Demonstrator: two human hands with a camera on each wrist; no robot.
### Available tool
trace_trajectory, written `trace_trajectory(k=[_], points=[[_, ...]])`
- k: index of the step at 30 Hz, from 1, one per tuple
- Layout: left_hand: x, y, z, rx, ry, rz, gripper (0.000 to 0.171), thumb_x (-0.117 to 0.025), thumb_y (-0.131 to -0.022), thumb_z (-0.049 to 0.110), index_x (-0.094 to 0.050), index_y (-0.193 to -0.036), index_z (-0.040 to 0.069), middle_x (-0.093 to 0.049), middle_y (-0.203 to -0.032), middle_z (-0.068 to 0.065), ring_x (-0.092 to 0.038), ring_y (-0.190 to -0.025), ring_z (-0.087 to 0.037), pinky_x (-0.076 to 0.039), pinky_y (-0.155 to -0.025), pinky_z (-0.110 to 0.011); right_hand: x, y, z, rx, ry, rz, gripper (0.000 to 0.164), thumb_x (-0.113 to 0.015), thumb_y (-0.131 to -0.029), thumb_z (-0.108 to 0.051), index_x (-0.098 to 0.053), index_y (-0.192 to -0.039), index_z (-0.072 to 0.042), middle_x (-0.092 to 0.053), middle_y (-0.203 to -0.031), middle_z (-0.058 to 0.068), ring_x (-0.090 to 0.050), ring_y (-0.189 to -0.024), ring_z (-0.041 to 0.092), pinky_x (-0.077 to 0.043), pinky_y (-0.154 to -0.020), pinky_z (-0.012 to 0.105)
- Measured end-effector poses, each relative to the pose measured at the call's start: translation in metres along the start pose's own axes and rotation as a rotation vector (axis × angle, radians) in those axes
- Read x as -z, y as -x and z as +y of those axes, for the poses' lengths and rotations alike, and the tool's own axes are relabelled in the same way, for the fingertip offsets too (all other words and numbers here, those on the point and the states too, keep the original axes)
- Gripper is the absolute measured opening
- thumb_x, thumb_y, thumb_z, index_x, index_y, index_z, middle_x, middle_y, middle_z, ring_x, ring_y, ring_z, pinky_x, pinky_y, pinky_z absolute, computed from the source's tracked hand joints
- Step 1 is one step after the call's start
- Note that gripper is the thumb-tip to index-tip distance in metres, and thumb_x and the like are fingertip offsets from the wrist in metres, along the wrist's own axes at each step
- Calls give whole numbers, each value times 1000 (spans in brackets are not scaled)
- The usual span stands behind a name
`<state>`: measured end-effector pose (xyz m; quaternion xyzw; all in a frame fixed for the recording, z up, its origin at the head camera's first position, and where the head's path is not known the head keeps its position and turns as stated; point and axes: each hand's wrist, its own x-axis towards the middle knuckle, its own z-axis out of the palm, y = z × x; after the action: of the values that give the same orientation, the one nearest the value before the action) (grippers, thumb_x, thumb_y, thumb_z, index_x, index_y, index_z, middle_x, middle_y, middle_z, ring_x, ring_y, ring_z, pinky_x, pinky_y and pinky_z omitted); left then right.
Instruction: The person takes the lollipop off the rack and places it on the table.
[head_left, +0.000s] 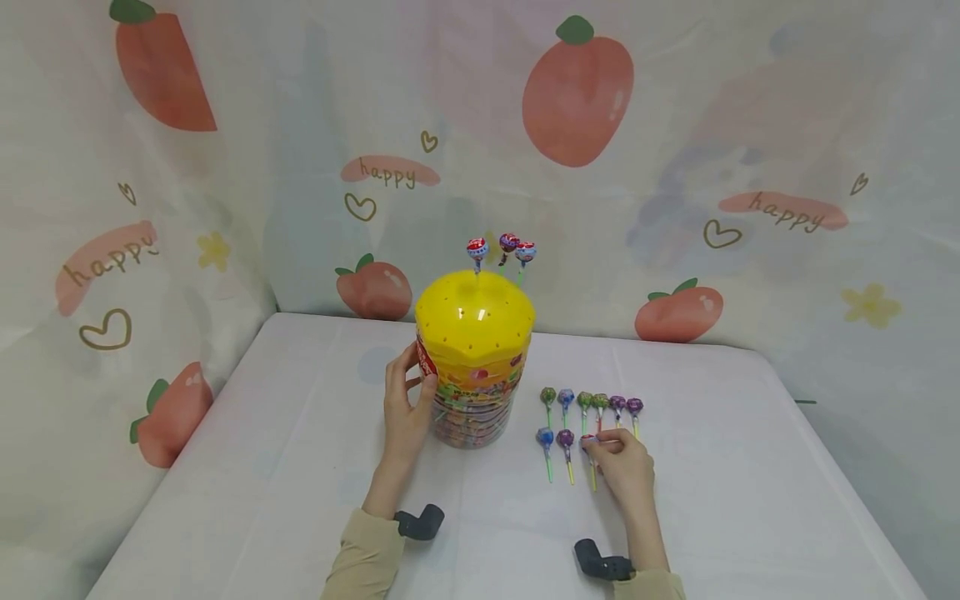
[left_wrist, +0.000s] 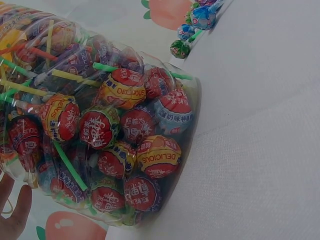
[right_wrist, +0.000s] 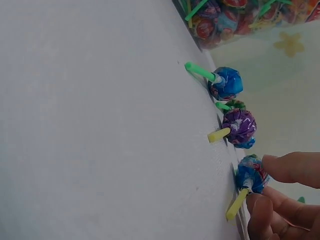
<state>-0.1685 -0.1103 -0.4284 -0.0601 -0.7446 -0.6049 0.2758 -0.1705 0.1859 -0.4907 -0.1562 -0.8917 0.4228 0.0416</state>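
Note:
A clear jar [head_left: 472, 417] packed with wrapped lollipops stands upright on the table, topped by a yellow lid [head_left: 476, 312] with small holes. Three lollipops [head_left: 477, 248] stick up from the lid's far side. My left hand [head_left: 405, 408] holds the jar's left side, thumb towards the front. At the right, my right hand [head_left: 622, 462] pinches the head of a blue-wrapped lollipop [right_wrist: 251, 175] with a yellow stick, at the end of the near row. Beside it lie a purple lollipop [head_left: 566, 439] and a blue lollipop [head_left: 545, 437] with a green stick.
Behind the near row lies a far row of several lollipops, among them a green one [head_left: 548, 397] and a purple one [head_left: 634, 407]. The white table [head_left: 300, 467] meets a printed cloth backdrop [head_left: 480, 108] at the back and sides.

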Motion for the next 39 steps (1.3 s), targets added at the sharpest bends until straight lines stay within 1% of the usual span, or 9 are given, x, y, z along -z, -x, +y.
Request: trace_trajectory(k=[4,9,12,17,24,29,32,36,39], points=[[-1,0,-1,7,8,-2,53,-55,-93,5,-38,-143,-1,-45,-134,-23,-44,-126,-35,-43,-100,-58,1,0,0,1,-4,27,32,-68,-86,-21,-63,-109,1,-68,-85,15,-57,-56,9,-41,-52,23],[-5,-2,-25,13,18,0,56,-56,-92,5,-37,-145,3,-43,-137,-22,-42,-128,-35,-42,-100,-60,2,-1,-2,34,-11,105,29,-68,-86,-24,-66,-105,-2,-67,-85,12,-53,-58,8,-40,-53,22],[-6,-4,-39,13,13,5,57,-57,-92,7,-37,-146,8,-43,-138,-18,-43,-128,-32,-43,-101,-57,4,-1,-6,60,-22,148,27,-69,-86,-24,-67,-103,-3,-67,-86,13,-53,-59,6,-40,-53,22],[-5,-4,-44,-6,3,10,56,-59,-94,16,-38,-146,18,-45,-138,-8,-44,-128,-22,-45,-100,-49,9,1,-15,73,-44,198,25,-69,-86,-24,-67,-102,-5,-68,-90,15,-53,-63,6,-39,-56,21],[-6,-3,-46,-26,8,13,54,-58,-95,17,-39,-145,20,-47,-136,-7,-45,-126,-21,-46,-99,-50,14,4,-28,107,-57,261,21,-70,-84,-22,-69,-99,-7,-69,-87,13,-50,-61,0,-39,-56,20],[-6,-2,-44,-15,16,19,55,-58,-94,14,-39,-145,17,-46,-136,-10,-45,-127,-23,-45,-99,-52,16,6,-35,148,-71,256,20,-70,-85,-21,-69,-99,-6,-69,-87,11,-49,-62,-2,-40,-55,18],[-4,-1,-29,1,21,10,55,-57,-93,8,-39,-145,8,-45,-135,-18,-44,-126,-30,-43,-99,-57,16,6,-40,173,-84,257,20,-70,-85,-20,-69,-99,-5,-69,-86,12,-50,-62,-2,-40,-54,18],[-1,0,-5,15,30,-3,53,-55,-93,3,-38,-143,1,-44,-134,-24,-43,-126,-37,-41,-100,-62,15,6,-49,220,-111,257,19,-70,-85,-18,-69,-99,-5,-68,-85,11,-49,-64,0,-41,-53,17],[0,1,-2,12,30,-3,53,-55,-93,4,-38,-143,1,-44,-134,-24,-43,-125,-36,-41,-100,-61,14,6,-58,257,-129,253,19,-70,-86,-19,-68,-99,-7,-67,-85,10,-50,-68,1,-41,-58,17]])
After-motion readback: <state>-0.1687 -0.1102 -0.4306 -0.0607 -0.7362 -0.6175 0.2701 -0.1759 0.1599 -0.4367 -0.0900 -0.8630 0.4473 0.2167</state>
